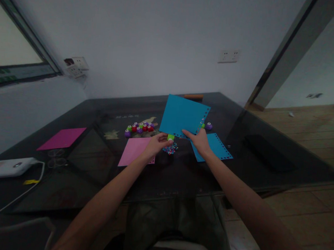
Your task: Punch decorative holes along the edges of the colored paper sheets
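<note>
Blue paper: held up over the dark bench, dots punched along its edges.
Right hand: pinches the paper's bottom edge.
Left hand: squeezes a green punch on that edge.
Paper bits: piled just under the punch.
Pink sheet: flat beside the left hand.

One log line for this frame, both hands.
left hand: grip on green paper punch at sheet edge | right hand: holds blue paper sheet | below: confetti pile | surface: dark glass table
</note>
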`<state>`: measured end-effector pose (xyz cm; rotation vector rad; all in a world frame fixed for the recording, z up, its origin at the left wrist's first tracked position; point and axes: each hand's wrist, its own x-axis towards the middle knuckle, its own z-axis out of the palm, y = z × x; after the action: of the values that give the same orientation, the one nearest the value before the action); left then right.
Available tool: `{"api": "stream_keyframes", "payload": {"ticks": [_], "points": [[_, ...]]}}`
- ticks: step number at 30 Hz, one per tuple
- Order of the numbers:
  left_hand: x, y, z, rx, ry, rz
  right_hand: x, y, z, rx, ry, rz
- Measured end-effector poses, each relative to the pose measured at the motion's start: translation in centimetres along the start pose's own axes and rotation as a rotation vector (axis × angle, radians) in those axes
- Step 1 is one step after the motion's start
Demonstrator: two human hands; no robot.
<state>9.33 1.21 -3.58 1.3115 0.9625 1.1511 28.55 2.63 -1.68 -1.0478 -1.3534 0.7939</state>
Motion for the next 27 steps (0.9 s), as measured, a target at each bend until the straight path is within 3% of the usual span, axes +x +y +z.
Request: {"api": "stream_keyframes", "payload": {"ticks": [18,27], "points": [[-0.32,0.87,0.66,-0.268,0.098,-0.048,-0.33,0.14,0.23,-0.029,-0.060,-0.034],[-0.35,0.91,0.62,-0.280,0.090,-0.053,-0.49,-0.32,0.28,-0.081,-0.037,-0.036]]}}
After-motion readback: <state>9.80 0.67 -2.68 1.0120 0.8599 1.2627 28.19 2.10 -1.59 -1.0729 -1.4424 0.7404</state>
